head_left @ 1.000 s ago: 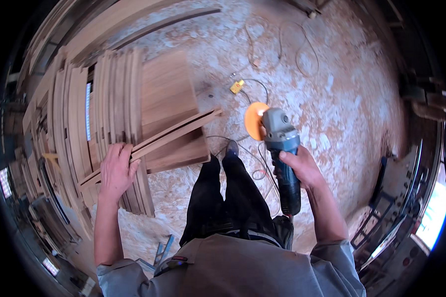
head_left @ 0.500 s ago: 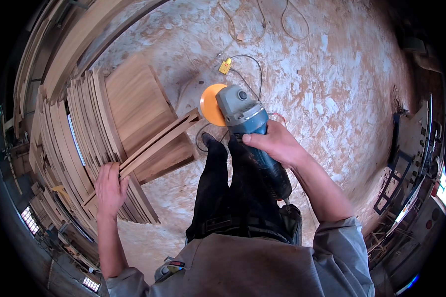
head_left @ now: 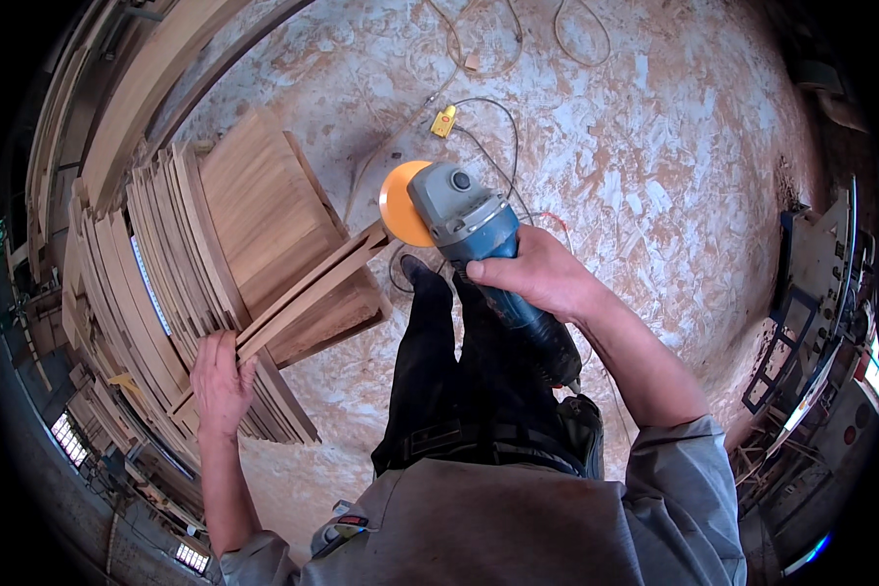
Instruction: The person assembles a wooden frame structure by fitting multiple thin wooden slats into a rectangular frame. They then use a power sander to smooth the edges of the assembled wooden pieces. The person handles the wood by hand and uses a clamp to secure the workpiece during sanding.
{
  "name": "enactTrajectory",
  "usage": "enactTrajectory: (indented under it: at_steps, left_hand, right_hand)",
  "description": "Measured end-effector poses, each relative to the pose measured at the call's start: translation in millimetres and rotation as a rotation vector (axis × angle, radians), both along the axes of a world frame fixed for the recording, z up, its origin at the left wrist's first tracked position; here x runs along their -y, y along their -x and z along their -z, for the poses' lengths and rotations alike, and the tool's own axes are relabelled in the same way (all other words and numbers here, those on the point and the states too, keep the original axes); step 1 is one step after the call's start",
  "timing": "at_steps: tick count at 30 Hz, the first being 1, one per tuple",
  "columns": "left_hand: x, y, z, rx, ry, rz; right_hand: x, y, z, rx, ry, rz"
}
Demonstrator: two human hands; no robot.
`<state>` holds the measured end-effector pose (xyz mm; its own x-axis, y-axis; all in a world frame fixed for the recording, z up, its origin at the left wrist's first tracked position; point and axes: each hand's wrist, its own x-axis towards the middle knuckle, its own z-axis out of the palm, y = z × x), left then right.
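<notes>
On my feed: stacked boards point(head_left: 156, 259), then the left hand point(head_left: 223, 386), fingers curled round wooden strips point(head_left: 308, 303) slanting across; slack hold, they could kick. Orange disc point(head_left: 397, 205) by their far end, contact unclear; grinder point(head_left: 493, 239) gripped in the right hand point(head_left: 542, 278), a twist might gouge.

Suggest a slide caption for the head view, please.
Left hand gripping a wooden strip, right hand holding a blue angle grinder, its orange disc near the strip's far end.

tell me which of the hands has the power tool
The right hand, wrapped around the blue-and-grey grinder; the left hand instead holds the slanting wooden piece.
</notes>
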<state>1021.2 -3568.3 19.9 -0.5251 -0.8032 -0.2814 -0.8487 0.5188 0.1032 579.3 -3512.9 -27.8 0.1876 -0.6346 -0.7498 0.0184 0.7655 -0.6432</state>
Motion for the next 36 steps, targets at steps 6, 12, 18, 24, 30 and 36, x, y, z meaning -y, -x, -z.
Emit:
enactTrajectory:
  at_steps: [6,12,18,24,30,36]
  left_hand:
    - [1.1,-0.9,-0.6,-0.01,0.001,0.009]
    - [1.1,-0.4,-0.1,-0.019,0.007,0.016]
    - [0.8,2.7,-0.3,-0.023,0.009,0.014]
    - [-4.2,-3.5,-8.7,-0.011,0.07,-0.065]
    - [27.2,-11.9,-55.6,-0.825,0.035,-1.104]
    - [41.8,-72.8,-33.1,-1.468,-0.1,-1.535]
  right_hand:
    - [2.1,-1.7,0.8,-0.062,0.016,-0.033]
    - [1.8,0.0,-4.0,-0.047,0.022,0.003]
    - [0.0,0.2,4.5,-0.046,-0.004,-0.002]
    - [-5.6,8.8,-1.0,-0.026,0.005,0.147]
    - [-26.2,23.2,-0.2,-0.009,0.0,0.268]
    - [-28.0,21.6,-7.3,-0.044,-0.039,0.258]
